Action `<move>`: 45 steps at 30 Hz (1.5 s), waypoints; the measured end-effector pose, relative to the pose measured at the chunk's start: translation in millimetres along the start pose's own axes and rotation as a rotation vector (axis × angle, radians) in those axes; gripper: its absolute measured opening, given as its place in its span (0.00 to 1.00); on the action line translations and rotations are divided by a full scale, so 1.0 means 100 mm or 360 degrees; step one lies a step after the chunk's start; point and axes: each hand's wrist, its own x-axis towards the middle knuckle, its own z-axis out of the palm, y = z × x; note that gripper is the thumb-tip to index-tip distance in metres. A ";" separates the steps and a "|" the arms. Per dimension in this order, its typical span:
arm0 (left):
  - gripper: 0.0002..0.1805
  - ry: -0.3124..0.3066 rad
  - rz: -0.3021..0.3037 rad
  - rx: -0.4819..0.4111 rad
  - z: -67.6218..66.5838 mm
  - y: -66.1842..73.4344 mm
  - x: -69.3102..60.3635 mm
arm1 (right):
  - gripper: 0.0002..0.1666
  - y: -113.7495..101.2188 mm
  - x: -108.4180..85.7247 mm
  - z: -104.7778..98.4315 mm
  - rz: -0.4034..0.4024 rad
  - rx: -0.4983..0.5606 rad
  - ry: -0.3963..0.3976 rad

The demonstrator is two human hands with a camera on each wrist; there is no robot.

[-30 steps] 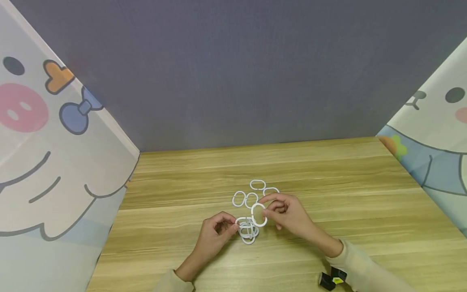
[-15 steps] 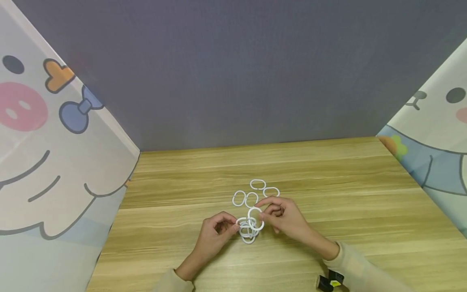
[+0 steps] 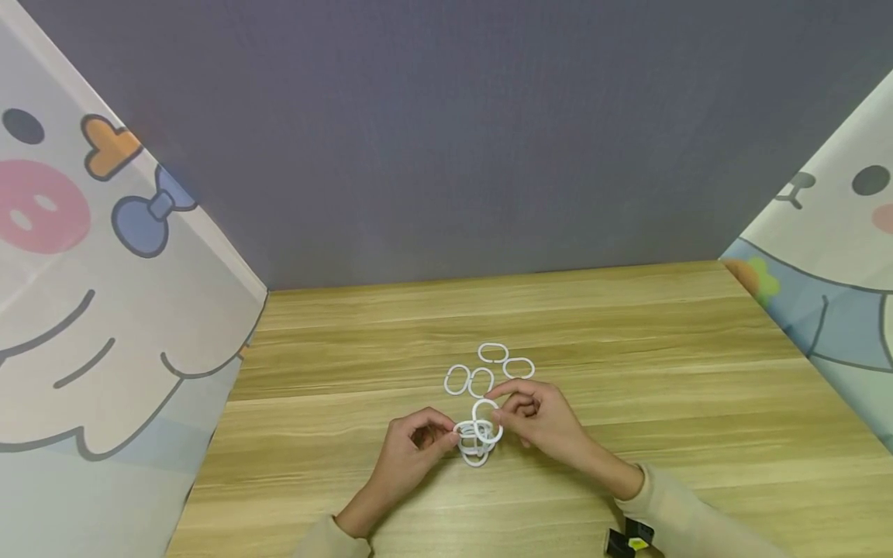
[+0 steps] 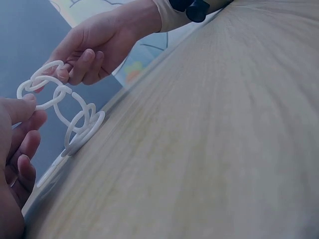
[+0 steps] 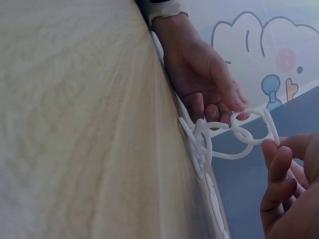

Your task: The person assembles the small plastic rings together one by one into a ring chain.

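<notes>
The left hand (image 3: 412, 449) pinches one white oval ring (image 4: 45, 103) between thumb and forefinger. From that ring hang further linked white rings (image 4: 83, 137), the lower ones resting in a heap on the wooden table (image 3: 335, 341). Between its thumb and forefinger the right hand (image 3: 547, 418) holds another white ring (image 3: 486, 401), upright, which crosses the left hand's ring. In the right wrist view the two held rings overlap at the far side of the left hand's ring (image 5: 249, 111); whether they are fully interlocked I cannot tell.
Several loose white rings lie behind the hands, among them one at the back (image 3: 493, 353) and one at the left (image 3: 456, 380). A grey panel (image 3: 488, 139) stands behind the table, with cartoon-printed panels on both sides. A black device (image 3: 628, 539) is by the right sleeve.
The right hand has moved slightly left and toward the person, bringing its ring from the edge of the left hand's ring to across it. The left hand has barely moved.
</notes>
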 end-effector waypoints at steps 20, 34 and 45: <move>0.05 -0.0010 0.0005 0.0025 0.01 0.01 0.00 | 0.14 0.06 0.00 0.02 -0.0034 -0.0066 0.0016; 0.05 -0.0020 -0.0006 0.0068 0.01 0.03 0.00 | 0.10 0.07 -0.01 0.07 0.0027 -0.0090 0.0031; 0.05 0.0006 0.0003 0.0026 0.01 -0.04 0.00 | 0.12 0.11 -0.01 0.09 -0.0022 -0.0075 0.0089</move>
